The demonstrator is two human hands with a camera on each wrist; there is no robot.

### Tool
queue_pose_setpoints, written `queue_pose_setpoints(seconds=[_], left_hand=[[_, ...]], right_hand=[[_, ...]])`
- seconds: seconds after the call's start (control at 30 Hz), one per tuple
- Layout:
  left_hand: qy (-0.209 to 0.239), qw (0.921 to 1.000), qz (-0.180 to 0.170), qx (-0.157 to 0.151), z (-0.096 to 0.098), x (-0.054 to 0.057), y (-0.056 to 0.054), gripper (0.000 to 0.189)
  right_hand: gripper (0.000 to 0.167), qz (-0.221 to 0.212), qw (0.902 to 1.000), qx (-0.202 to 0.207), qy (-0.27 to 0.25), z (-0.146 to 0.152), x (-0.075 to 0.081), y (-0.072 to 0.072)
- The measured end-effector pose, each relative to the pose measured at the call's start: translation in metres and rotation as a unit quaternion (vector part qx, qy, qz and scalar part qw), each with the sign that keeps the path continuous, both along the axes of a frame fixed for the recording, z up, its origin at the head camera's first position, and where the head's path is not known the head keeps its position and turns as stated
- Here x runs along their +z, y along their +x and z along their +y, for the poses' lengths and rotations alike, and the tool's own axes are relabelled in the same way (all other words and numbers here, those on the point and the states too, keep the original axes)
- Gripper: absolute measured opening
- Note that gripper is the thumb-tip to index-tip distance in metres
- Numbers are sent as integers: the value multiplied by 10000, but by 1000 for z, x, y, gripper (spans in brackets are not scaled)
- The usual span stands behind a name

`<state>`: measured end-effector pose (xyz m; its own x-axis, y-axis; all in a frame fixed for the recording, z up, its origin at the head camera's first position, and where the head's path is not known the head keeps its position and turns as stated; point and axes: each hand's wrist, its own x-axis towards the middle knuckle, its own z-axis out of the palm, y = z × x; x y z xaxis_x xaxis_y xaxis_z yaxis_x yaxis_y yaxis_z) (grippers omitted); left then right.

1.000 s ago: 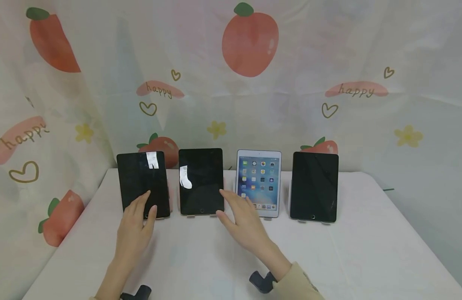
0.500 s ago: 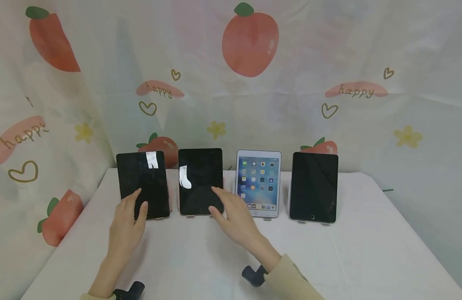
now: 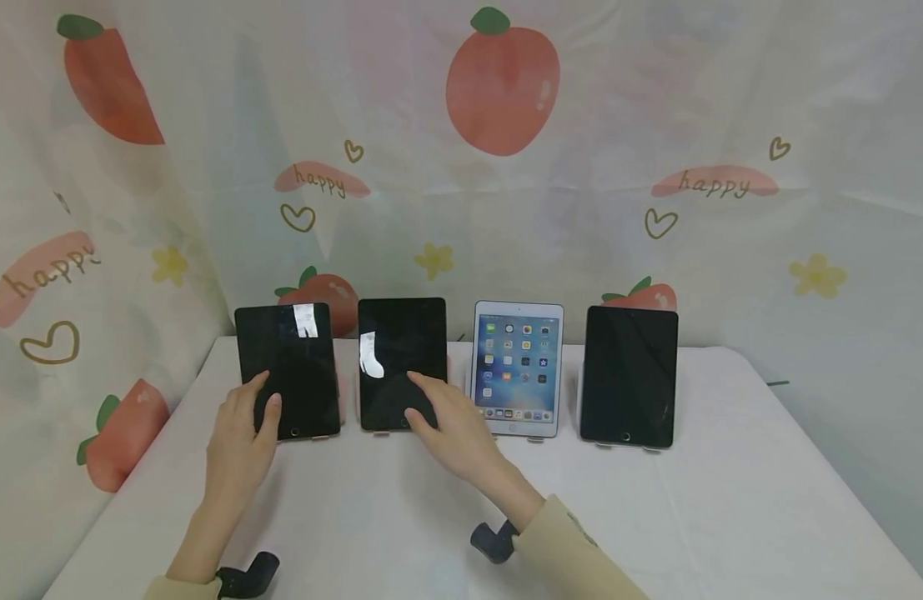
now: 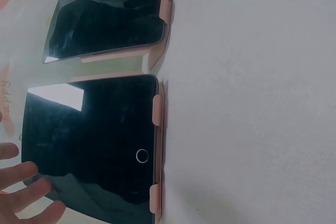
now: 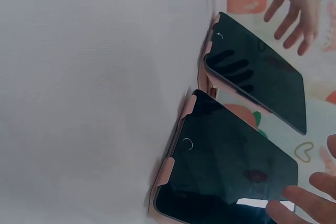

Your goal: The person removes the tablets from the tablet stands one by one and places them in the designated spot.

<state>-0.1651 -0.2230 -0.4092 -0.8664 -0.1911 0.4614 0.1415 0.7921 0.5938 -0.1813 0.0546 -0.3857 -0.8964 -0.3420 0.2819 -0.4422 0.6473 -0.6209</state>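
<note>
In the head view, my left hand [image 3: 236, 446] hovers before the leftmost black tablet [image 3: 299, 358], fingers loosely spread and holding nothing. The left wrist view puts its fingertips [image 4: 47, 214] over that tablet's [image 4: 100, 135] outer edge. My right hand [image 3: 457, 429] reaches in front of the second black tablet [image 3: 401, 342], thumb and forefinger apart, covering its lower right corner. From the right wrist, relaxed fingers [image 5: 302, 200] appear over this tablet's [image 5: 231, 156] far end. Both dark screens show bright reflections. The tablets lean back on pink stands [image 4: 157, 109].
Further right stand a white tablet [image 3: 518, 358] with its screen lit with app icons and another dark tablet [image 3: 629, 375]. A white cloth [image 3: 731, 500] covers the table. Behind hangs a printed curtain [image 3: 581, 225]. A dark wrist device [image 3: 251, 575] sits at each cuff.
Both hands have drifted left. The left has moved toward the leftmost tablet's outer edge; the right has come from beside the white tablet to the second tablet. The tablets stay put.
</note>
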Motion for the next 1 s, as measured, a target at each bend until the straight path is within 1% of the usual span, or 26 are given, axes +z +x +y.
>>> queue_pose_setpoints(seconds=[0.33, 0.5, 0.73, 1.0], left_hand=[[206, 9994, 250, 124, -8, 2, -6, 43], [258, 9993, 217, 169, -14, 3, -10, 41], [378, 9987, 217, 250, -20, 6, -15, 42], [450, 9978, 206, 449, -28, 8, -22, 40]], right_hand=[[49, -197, 9995, 225, -80, -10, 1, -9], [49, -288, 9992, 273, -89, -17, 3, -15], [49, -410, 9989, 220, -66, -25, 3, -25], [47, -318, 9989, 338, -106, -36, 3, -37]])
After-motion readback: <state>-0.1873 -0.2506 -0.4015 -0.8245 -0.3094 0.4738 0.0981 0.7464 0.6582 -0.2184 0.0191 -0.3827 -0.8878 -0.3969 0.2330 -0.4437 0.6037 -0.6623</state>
